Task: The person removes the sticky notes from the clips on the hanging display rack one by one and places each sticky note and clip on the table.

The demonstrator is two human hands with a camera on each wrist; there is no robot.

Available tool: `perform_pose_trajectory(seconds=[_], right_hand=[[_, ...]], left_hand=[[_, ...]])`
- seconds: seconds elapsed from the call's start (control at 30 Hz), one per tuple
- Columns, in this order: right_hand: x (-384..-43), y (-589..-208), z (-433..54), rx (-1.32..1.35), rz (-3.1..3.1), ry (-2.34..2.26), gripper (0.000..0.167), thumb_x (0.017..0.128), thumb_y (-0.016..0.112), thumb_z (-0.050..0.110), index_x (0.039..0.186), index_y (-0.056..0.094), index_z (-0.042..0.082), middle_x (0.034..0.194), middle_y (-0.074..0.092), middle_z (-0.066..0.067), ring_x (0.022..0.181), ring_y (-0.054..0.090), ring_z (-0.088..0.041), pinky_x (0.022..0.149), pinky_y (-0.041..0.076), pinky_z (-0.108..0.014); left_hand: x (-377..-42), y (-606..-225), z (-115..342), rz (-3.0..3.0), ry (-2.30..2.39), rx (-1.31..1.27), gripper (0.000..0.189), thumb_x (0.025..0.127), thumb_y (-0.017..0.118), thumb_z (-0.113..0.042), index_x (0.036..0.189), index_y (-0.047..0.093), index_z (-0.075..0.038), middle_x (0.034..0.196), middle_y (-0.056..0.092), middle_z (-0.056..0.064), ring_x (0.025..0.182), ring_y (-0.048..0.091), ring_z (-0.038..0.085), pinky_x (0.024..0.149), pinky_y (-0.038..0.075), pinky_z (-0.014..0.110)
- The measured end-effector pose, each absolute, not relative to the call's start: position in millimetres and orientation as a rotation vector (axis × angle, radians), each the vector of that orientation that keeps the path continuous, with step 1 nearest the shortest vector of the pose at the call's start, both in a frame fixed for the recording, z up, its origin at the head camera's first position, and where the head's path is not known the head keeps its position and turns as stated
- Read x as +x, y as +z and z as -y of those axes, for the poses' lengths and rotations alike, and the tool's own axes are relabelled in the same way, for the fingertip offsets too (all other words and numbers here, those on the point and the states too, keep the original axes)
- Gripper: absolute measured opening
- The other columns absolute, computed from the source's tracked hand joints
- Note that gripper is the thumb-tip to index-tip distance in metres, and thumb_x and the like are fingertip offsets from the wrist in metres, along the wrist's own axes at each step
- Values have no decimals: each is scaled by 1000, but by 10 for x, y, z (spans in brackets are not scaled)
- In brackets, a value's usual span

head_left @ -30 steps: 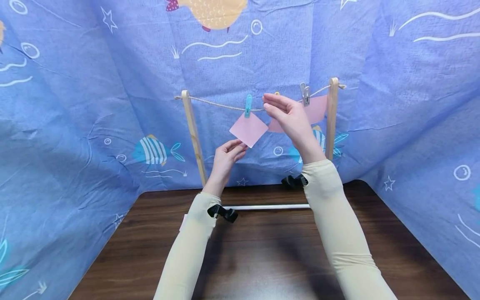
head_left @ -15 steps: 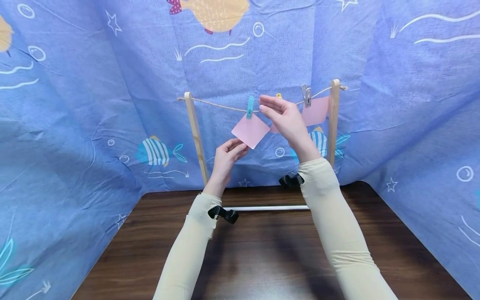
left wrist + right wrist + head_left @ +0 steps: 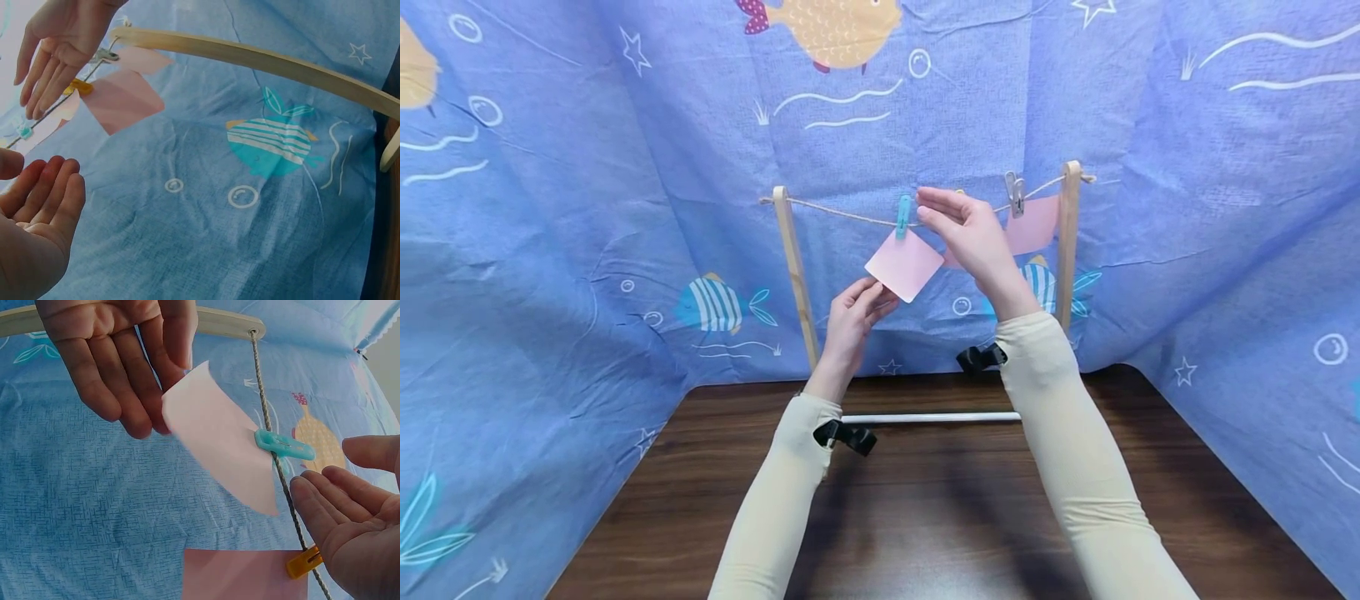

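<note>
A pink square of paper [image 3: 905,264] hangs by one corner from a teal clothespin [image 3: 903,217] on a string line [image 3: 842,213]. My left hand [image 3: 855,321] is just below its lower left edge. The right wrist view shows those fingers [image 3: 134,419] beside the paper's corner; whether they touch it I cannot tell. In the left wrist view, thumb and fingers of the left hand [image 3: 37,231] are apart with nothing between. My right hand [image 3: 973,237] is beside the clothespin, and the right wrist view shows its fingers [image 3: 337,500] loosely extended, apart from the clothespin.
Wooden posts [image 3: 795,275] [image 3: 1067,250] carry the string. A yellow clothespin [image 3: 304,561] holds a second pink paper [image 3: 244,575]; a grey one [image 3: 1015,195] holds a third [image 3: 1033,225]. A white rod [image 3: 936,417] lies across the brown table [image 3: 925,500]. A blue fish-patterned cloth [image 3: 625,208] hangs behind.
My right hand has shifted slightly left, nearer the teal clothespin. The left thumb has drawn back a little from the paper's lower edge. The view has shifted slightly.
</note>
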State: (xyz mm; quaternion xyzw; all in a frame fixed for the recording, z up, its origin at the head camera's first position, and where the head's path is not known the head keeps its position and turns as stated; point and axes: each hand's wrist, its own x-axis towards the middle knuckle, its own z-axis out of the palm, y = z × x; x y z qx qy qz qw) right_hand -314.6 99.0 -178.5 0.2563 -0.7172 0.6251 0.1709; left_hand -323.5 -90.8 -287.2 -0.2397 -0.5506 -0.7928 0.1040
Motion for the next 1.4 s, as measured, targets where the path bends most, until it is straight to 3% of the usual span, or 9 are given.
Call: perform_pose_trajectory(seconds=[0.13, 0.27, 0.43, 0.67, 1.0, 1.23, 1.4], right_hand=[[-3182, -1780, -971, 712, 2039, 1780, 43, 100, 65, 18, 141, 58, 4, 141, 59, -11, 130, 56, -18, 107, 43, -29], [-3212, -1782, -959, 700, 2045, 1769, 44, 100, 64, 18, 141, 57, 2, 140, 60, -12, 130, 56, -19, 107, 44, -30], [-3238, -1773, -933, 711, 2047, 1757, 44, 101, 63, 18, 141, 57, 2, 139, 60, -12, 129, 57, -18, 107, 44, -29], [-3250, -1766, -908, 717, 2077, 1721, 42, 102, 61, 19, 141, 57, 3, 140, 60, -12, 126, 59, -22, 106, 46, -31], [-3243, -1783, -921, 639, 2203, 1661, 45, 103, 60, 25, 145, 55, 10, 144, 57, -8, 130, 55, -21, 110, 42, -35], [-3238, -1785, -919, 634, 2248, 1646, 47, 103, 59, 28, 147, 52, 12, 147, 54, -7, 134, 52, -20, 112, 39, -37], [-3239, -1799, -911, 647, 2243, 1658, 48, 103, 61, 28, 148, 52, 14, 146, 55, -6, 134, 52, -19, 112, 39, -38]], left_hand=[[-3234, -2873, 902, 1598, -2347, -696, 20, 103, 58, -14, 109, 66, 3, 95, 72, 5, 96, 71, 21, 104, 45, 55], [-3244, -2856, 865, 1616, -2283, -647, 14, 99, 63, -10, 104, 68, 2, 90, 73, 3, 90, 71, 19, 97, 53, 47], [-3294, -2835, 861, 1622, -2241, -581, 10, 97, 66, -5, 98, 70, 4, 83, 74, 2, 81, 73, 16, 86, 59, 37], [-3298, -2802, 949, 1670, -2137, -511, 13, 97, 66, -3, 98, 69, 9, 81, 72, 1, 77, 72, 16, 79, 60, 33], [-3287, -2738, 1052, 1716, -2037, -536, 20, 97, 66, -4, 106, 68, 14, 86, 73, 7, 76, 71, 12, 89, 56, 51], [-3295, -2733, 1092, 1742, -2002, -554, 24, 98, 66, -6, 110, 67, 15, 90, 74, 13, 78, 70, 11, 83, 59, 37], [-3283, -2745, 1097, 1736, -2008, -549, 24, 98, 66, -5, 110, 67, 15, 92, 74, 15, 78, 71, 11, 86, 58, 43]])
